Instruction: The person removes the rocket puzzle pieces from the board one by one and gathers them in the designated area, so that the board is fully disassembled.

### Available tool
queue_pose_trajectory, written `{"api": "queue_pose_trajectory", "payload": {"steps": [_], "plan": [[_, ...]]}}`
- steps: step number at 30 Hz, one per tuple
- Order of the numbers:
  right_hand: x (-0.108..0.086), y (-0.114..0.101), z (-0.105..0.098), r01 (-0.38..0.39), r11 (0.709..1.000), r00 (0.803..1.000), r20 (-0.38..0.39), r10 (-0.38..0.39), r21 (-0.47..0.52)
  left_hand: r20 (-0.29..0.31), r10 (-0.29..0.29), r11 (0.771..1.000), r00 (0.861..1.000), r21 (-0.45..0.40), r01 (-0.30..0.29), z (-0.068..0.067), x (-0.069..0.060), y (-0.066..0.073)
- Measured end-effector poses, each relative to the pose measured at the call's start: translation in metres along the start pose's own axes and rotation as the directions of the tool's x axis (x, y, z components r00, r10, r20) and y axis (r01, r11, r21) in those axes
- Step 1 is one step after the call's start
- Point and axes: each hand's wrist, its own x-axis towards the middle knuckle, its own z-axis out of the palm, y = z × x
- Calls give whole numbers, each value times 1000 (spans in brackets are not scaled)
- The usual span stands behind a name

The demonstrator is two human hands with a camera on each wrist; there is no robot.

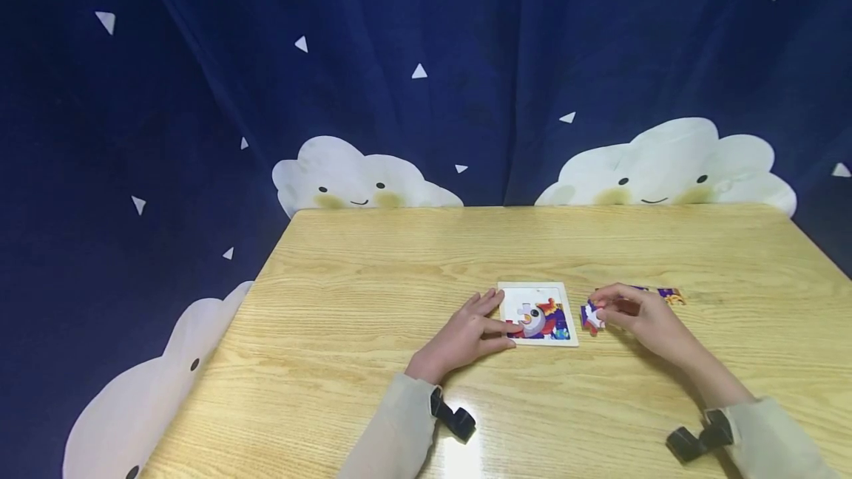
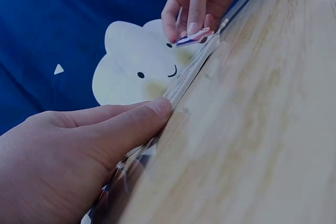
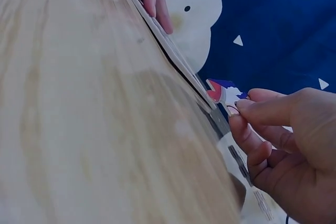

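A square jigsaw board with a white rim (image 1: 571, 320) lies flat on the table, partly filled with a colourful bird picture; its upper left shows bare white. My left hand (image 1: 462, 335) rests on the board's left side, fingers extended over the rim and the lower picture. Just right of the board, my right hand (image 1: 648, 320) pinches a jigsaw piece (image 1: 589, 318) between thumb and fingers. In the right wrist view that piece (image 3: 223, 93) shows red, white and purple, raised above the table beside the board's edge. Other jigsaw pieces (image 1: 671, 296) lie behind the right hand, partly hidden by it.
The light wooden table (image 1: 373, 272) extends on all sides of the board. Behind it hangs a dark blue curtain (image 1: 466, 35) with white triangles and smiling clouds. Black straps (image 1: 455, 420) sit on both wrists, over pale sleeves.
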Motion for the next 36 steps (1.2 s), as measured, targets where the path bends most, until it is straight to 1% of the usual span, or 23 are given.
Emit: {"api": "queue_pose_trajectory", "payload": {"steps": [4, 12, 18, 24, 36], "plan": [[-4, 3, -5, -4, 1000, 1000, -11, 4, -2, 4, -3, 1000, 1000, -2, 3, 0, 0, 0], [-13, 12, -15, 7, 999, 1000, -23, -7, -36, 7, -16, 1000, 1000, -11, 16, 0, -1, 1], [-17, 17, -22, 27, 1000, 999, -30, -27, -11, 6, -14, 1000, 1000, -6, 14, -1, 0, 2], [-17, 18, -23, 19, 1000, 999, -27, -19, 6, 5, -18, 1000, 1000, 2, 18, -1, 0, 1], [-17, 22, -22, 34, 999, 998, -46, -34, -15, 1, -13, 1000, 1000, 4, 13, -1, 0, 1]]}}
